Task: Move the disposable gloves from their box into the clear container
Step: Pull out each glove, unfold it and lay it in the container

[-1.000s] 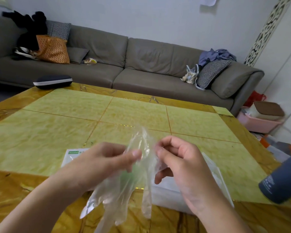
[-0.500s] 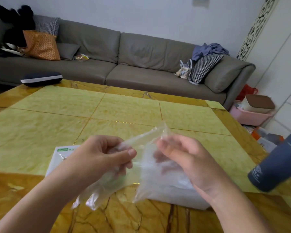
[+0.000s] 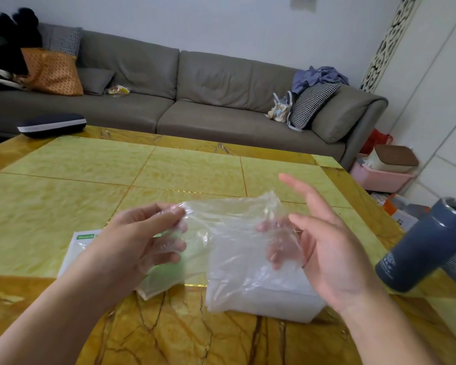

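Yellow marble tabletop (image 3: 63, 180) carrying everything near its near edge. Left hand (image 3: 140, 238) pinching glove (image 3: 227, 233) by cuff, likely keeping it stretched over container (image 3: 287, 304). Right hand (image 3: 327, 246) hovering spread, some fingers behind film. Box (image 3: 77, 248) lying beneath left hand.

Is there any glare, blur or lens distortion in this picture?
Head view: wide-angle bending tilts the dark tumbler at the right edge; the glossy table shows soft glare; the clear glove blurs the fingers behind it; both hands look slightly soft.
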`<state>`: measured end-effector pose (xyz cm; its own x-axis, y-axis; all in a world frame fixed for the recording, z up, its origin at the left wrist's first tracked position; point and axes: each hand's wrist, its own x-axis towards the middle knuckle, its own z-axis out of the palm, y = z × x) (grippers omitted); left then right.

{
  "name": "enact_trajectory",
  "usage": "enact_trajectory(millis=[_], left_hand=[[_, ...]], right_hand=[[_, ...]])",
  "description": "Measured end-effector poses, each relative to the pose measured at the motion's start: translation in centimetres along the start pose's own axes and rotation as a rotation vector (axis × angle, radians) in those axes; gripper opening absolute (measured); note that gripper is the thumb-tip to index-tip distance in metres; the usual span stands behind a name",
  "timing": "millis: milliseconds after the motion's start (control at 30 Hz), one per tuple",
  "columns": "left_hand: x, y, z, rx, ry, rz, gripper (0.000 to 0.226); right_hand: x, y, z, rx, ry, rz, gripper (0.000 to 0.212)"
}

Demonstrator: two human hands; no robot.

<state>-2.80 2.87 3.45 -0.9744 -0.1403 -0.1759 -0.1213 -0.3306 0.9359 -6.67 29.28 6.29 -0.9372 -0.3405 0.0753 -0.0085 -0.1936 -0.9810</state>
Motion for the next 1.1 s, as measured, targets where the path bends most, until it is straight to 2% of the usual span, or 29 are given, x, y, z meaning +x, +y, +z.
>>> enact_trajectory(millis=[67,133,167,267,333,367,433,467,533,600,667,767,867,900,967,1033,1067,1100], left_hand=[[0.1,-0.1,0.0,-0.001,0.001,-0.029,0.015],[0.2,-0.2,0.3,-0.016,-0.009,-0.065,0.027],[0.2,-0.4,0.5,-0.014,-0.021,-0.086,0.027],[-0.6,-0.5,1.9,0.068,-0.087,-0.134,0.023],[-0.8,-1.2,2.0,0.120,-0.142,-0.183,0.027],[-0.6,-1.4,1.9,0.125,-0.188,-0.215,0.028],[-0.4,-1.4,1.6,0.148,-0.319,-0.288,0.036],[-0.4,-1.3,1.6,0.163,-0.356,-0.313,0.038],[-0.3,-1.3,1.6,0.159,-0.312,-0.312,0.026],[-0.5,-1.3,2.1,0.171,-0.185,-0.283,0.026],[0.0,-1.7,2.0,0.203,-0.014,-0.203,0.019],[0.7,-2.2,1.7,0.291,0.277,0.075,0.007],[-1.1,-1.2,3.3,0.492,0.415,0.515,0.005],[-2.3,-0.7,4.5,0.561,0.363,0.681,0.004],[-4.7,-0.3,7.6,0.792,0.113,0.910,0.006],[-5.2,-1.3,10.3,1.084,-0.160,0.914,0.014],[-4.7,-2.1,11.2,1.194,-0.226,0.862,0.019],[-3.9,-3.1,11.6,1.232,-0.219,0.790,0.026]], right_hand=[[-0.3,-0.3,-1.1,-0.063,-0.079,-0.081,0.063],[-0.6,-0.1,-1.9,-0.288,-0.124,-0.182,0.070],[-0.7,0.3,-2.1,-0.427,-0.132,-0.246,0.066],[-0.8,0.9,-2.3,-0.783,-0.059,-0.412,0.036],[-0.6,0.6,-2.0,-0.871,0.023,-0.531,0.018],[-0.6,0.4,-1.9,-0.855,0.062,-0.563,0.018],[-0.9,-0.5,-1.5,-0.646,0.137,-0.460,0.022],[-1.1,-1.0,-1.5,-0.462,0.180,-0.345,0.017],[-1.1,-1.5,-1.8,-0.170,0.261,-0.005,0.016],[-1.1,-1.4,-2.4,-0.202,0.294,0.292,0.016],[-1.0,-0.9,-2.9,-0.381,0.296,0.438,0.014],[-0.8,-0.7,-3.5,-0.514,0.277,0.505,0.018],[-0.8,-0.9,-3.7,-0.575,0.201,0.586,0.021],[-0.8,-0.8,-3.7,-0.598,0.174,0.607,0.020],[-0.7,-0.7,-3.7,-0.644,0.125,0.631,0.018],[-0.7,-0.7,-3.6,-0.701,0.092,0.640,0.020],[-0.6,-0.6,-3.6,-0.737,0.089,0.637,0.027],[-0.5,-0.5,-3.7,-0.770,0.102,0.623,0.036]])
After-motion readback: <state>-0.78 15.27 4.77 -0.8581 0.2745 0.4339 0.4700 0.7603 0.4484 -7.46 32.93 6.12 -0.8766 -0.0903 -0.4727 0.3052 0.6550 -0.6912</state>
